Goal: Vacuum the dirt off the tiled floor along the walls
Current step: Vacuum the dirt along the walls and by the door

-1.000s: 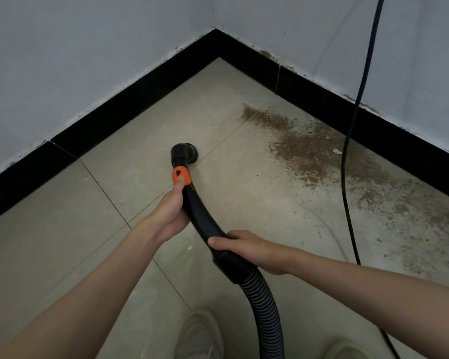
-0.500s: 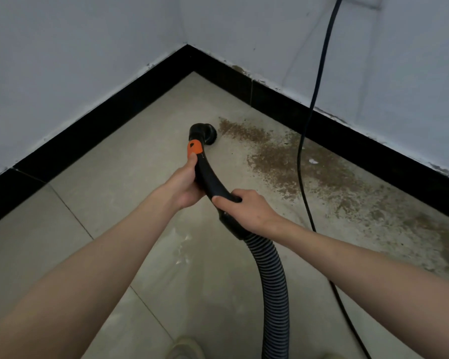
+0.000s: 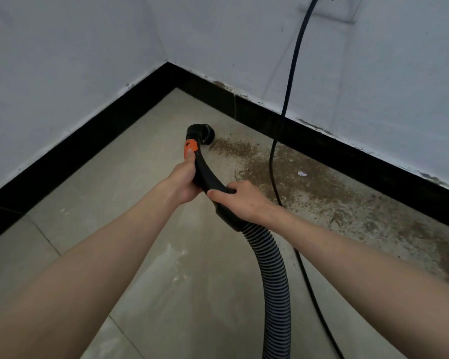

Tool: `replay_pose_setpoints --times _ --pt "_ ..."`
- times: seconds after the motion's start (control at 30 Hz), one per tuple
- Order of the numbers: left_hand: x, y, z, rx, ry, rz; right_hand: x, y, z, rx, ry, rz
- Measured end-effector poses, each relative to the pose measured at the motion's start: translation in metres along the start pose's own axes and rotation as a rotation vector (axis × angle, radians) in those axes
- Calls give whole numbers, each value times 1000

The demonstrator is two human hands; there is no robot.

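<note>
Now we hold the wand with both hands, left hand nearer the nozzle, right hand behind. The dirt lies just right of the nozzle, maybe touching it, along the wall.

Bare room corner, tiled floor, black skirting, white walls

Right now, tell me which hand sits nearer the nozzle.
The left hand, gripping the black handle just below the orange slider; the right hand holds lower, by the ribbed hose.
</note>
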State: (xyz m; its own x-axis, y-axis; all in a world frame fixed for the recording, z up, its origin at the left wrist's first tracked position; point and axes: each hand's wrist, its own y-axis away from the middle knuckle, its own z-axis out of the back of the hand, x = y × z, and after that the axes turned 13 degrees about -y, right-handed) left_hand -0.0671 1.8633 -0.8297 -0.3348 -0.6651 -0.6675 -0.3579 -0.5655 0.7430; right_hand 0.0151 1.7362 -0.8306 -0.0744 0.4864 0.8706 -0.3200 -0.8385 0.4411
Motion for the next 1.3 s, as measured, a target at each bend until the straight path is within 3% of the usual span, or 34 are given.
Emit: replay_pose_setpoints --times 0.27,0.53,0.8,1.3 --pt "-14 -1 -10 3 -72 -54 1 -3 14 -10 -60 -4" --pt "15 20 0 -87 -66 -83 -10 21 5 69 -28 19" --pt "38 28 -1 -48 -103 -58 -27 47 2 88 -58 -23" --pt "6 5 -37 -12 -257 -113 -28 24 18 -123 37 19"
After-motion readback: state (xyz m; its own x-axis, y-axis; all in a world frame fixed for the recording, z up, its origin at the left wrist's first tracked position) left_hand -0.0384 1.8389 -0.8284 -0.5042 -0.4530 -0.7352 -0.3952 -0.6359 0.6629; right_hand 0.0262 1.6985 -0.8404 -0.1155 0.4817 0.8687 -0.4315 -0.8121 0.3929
